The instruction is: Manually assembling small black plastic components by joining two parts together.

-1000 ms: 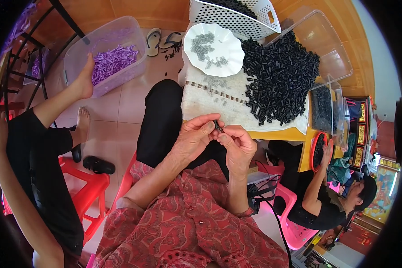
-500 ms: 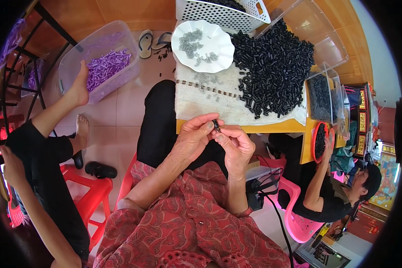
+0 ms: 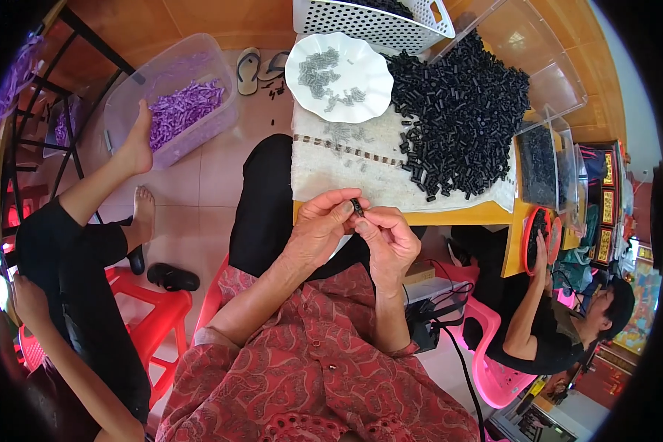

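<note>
black pieces (image 3: 464, 110) lie on cloth (image 3: 346, 180), tiled floor (image 3: 217, 162)

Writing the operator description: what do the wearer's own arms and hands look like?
The left hand and right hand are ungloved, with no ring or watch visible. The left forearm and right forearm are bare below short sleeves, red with a paler swirling pattern, matching the shirt. No markings or attached cables visible.

Left hand (image 3: 315, 234), right hand (image 3: 390, 247) pinched — fingertips (image 3: 344, 209) perhaps touching
</note>
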The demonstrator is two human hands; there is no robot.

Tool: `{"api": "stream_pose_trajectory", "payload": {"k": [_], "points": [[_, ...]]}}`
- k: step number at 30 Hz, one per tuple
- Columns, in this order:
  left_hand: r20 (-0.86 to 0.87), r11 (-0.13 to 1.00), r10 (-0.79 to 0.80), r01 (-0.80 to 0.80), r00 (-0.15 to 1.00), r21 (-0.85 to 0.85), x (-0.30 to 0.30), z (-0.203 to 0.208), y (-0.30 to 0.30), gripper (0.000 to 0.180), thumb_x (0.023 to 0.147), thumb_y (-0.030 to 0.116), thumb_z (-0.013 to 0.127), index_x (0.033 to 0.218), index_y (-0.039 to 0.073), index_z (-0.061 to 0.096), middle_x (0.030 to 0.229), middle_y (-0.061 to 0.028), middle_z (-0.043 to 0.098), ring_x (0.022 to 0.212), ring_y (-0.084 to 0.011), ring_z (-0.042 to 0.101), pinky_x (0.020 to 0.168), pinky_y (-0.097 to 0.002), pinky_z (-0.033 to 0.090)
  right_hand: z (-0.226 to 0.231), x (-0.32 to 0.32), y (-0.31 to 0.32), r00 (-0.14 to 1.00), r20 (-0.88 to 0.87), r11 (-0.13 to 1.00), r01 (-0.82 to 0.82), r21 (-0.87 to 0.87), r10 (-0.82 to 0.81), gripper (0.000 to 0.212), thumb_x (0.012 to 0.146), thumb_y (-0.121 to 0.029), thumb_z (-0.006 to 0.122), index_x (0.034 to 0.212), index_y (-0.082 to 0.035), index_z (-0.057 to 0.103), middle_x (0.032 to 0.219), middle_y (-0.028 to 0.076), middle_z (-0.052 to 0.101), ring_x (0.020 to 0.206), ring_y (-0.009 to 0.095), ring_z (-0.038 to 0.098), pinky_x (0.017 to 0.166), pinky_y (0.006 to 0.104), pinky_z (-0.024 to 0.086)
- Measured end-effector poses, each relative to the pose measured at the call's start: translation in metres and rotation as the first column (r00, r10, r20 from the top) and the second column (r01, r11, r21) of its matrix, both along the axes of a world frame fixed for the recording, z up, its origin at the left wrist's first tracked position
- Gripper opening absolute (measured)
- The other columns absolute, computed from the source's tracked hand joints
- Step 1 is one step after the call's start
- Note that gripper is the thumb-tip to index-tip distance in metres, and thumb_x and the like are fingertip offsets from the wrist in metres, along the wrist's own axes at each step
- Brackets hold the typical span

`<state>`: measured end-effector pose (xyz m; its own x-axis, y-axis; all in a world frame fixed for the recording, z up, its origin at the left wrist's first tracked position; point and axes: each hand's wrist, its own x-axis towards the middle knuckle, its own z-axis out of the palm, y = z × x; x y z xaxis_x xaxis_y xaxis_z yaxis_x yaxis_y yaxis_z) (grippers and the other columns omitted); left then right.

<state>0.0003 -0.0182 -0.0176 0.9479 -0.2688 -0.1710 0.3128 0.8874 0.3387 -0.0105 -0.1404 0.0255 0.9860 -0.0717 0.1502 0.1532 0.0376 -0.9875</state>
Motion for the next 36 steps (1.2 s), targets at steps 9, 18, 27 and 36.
{"api": "stream_pose_trajectory", "payload": {"k": [9,18,27,36], "points": [[-0.072,0.994,-0.018,0.009,0.997,-0.113,0.004,0.001,-0.004,0.023,0.093,0.008,0.056,0.115,0.005,0.061,0.103,-0.009,0.065,0.083,-0.0121,0.059,0.081,-0.0301,0.05,0.003,0.004,-0.001,0.998,-0.069,0.984,0.0,0.176,0.012,0.013,0.081,0.012,0.064,0.093,0.007,0.062,0.095,0.012,0.062,0.083,0.014,0.064,0.074,0.023,0.052],[-0.184,0.981,-0.035,-0.001,0.982,-0.195,0.004,0.009,-0.001,0.023,0.093,0.009,0.056,0.115,0.004,0.061,0.105,-0.0095,0.065,0.084,-0.0115,0.06,0.081,-0.0294,0.05,0.002,0.009,0.003,0.998,-0.05,0.988,-0.034,0.148,0.042,0.012,0.083,0.011,0.063,0.094,0.006,0.062,0.095,0.011,0.062,0.084,0.015,0.064,0.074,0.0238,0.053],[-0.168,0.994,0.004,-0.022,0.986,-0.107,0.003,0.009,0.001,0.022,0.094,0.011,0.055,0.115,0.007,0.06,0.106,-0.0093,0.065,0.088,-0.0146,0.061,0.081,-0.0326,0.051,0.003,0.012,0.008,0.998,-0.054,0.99,-0.019,0.143,0.027,0.012,0.082,0.01,0.064,0.093,0.006,0.062,0.094,0.01,0.062,0.08,0.012,0.062,0.072,0.0216,0.051],[-0.073,0.999,0.047,-0.047,0.996,-0.002,0.004,0.013,0.004,0.02,0.094,0.007,0.054,0.112,0.004,0.062,0.104,-0.0101,0.064,0.093,-0.0163,0.06,0.084,-0.0333,0.05,0.003,0.01,0.01,0.999,0.041,0.995,0.017,-0.097,-0.013,0.011,0.081,0.008,0.067,0.091,0.004,0.063,0.094,0.01,0.062,0.078,0.01,0.059,0.068,0.0204,0.049]]}}
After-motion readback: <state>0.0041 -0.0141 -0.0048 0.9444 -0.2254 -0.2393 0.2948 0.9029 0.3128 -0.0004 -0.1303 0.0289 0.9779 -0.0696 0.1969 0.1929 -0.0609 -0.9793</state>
